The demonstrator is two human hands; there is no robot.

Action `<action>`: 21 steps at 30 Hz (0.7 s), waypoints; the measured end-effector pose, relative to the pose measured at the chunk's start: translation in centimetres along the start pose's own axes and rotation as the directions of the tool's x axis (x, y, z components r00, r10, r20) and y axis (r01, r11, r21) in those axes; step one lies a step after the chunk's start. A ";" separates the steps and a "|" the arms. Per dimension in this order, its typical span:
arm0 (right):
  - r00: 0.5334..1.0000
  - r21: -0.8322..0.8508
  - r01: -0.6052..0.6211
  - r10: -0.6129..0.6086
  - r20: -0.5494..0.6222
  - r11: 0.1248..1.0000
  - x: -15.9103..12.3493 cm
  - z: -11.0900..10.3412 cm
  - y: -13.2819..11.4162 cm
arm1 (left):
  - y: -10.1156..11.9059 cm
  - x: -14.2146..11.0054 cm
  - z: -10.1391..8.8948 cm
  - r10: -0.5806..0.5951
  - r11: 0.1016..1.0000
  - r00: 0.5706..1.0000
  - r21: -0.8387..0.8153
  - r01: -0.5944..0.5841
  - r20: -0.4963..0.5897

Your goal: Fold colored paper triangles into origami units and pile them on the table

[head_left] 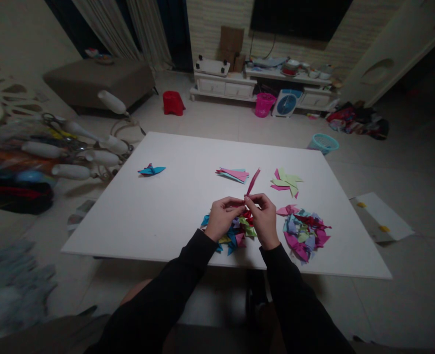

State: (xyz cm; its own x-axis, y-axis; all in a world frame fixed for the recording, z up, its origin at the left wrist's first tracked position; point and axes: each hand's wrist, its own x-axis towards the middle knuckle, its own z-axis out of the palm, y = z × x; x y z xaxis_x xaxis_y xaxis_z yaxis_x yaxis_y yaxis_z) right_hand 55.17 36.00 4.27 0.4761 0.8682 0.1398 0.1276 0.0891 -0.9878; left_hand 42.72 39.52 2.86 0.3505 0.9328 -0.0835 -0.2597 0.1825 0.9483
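Note:
My left hand and my right hand meet above the white table, both pinched on a folded pink paper piece that sticks up and away from my fingers. Under my hands lies a pile of coloured folded paper pieces. A second pile of mixed pieces sits just right of my right hand.
On the table lie a blue and pink folded shape at the left, a pink and teal stack in the middle and a green and pink pinwheel shape. A rack with white handles stands left of the table. Baskets and a red stool sit on the floor beyond.

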 end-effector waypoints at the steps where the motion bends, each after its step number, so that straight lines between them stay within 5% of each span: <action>1: 1.000 -0.003 -0.001 0.001 -0.001 1.000 0.0 0.0 0.0 | 0.0 0.0 0.0 -0.002 1.000 1.000 0.008 0.002 0.000; 21: 1.000 -0.001 0.005 -0.005 0.005 1.000 0.0 0.0 -0.2 | 0.1 0.1 0.2 -0.004 0.999 1.000 -0.039 0.004 -0.006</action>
State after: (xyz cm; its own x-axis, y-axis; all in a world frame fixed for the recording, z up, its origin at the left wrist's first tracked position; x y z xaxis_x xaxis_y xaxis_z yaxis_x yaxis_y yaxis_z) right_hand 55.16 35.93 4.46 0.4707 0.8703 0.1448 0.1306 0.0936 -0.9870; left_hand 42.95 39.61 3.02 0.3462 0.9339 -0.0896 -0.2928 0.1983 0.9354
